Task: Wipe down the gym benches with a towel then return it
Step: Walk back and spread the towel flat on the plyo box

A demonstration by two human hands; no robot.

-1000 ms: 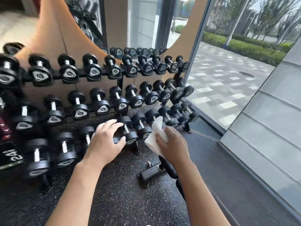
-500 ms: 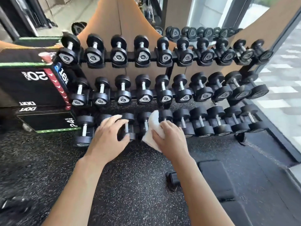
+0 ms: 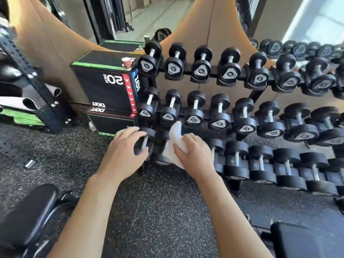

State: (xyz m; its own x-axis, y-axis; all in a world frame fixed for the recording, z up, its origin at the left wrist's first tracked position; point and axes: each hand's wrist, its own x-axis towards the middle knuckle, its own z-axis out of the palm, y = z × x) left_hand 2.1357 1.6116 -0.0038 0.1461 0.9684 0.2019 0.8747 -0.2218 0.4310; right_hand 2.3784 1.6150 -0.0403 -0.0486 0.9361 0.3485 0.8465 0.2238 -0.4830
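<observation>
From the head view, my right hand (image 3: 195, 155) is curled around the white towel (image 3: 175, 142), pressing it onto a dumbbell at the left end of the bottom tier of the dumbbell rack (image 3: 223, 112); the cloth bunches up above my knuckles and hangs down toward the floor beneath my palm. My left hand (image 3: 122, 153) sits just beside it, fingers curled over the leftmost bottom dumbbell (image 3: 147, 140), with the thumb under its near head and the steel handle showing between thumb and forefinger. The rack carries three rows of black dumbbells, running off to the right. Left of the rack stands a black plyo box (image 3: 104, 86) marked 20, stacked on a second box, with a small red paper cup (image 3: 126, 62) on its top near the rack. The speckled rubber floor (image 3: 158, 211) spreads beneath my forearms. A black padded bench (image 3: 24, 215) shows at the lower left corner, and another dark pad (image 3: 297, 241) at the lower right. A perforated black steel upright (image 3: 28, 75) leans along the left edge.
</observation>
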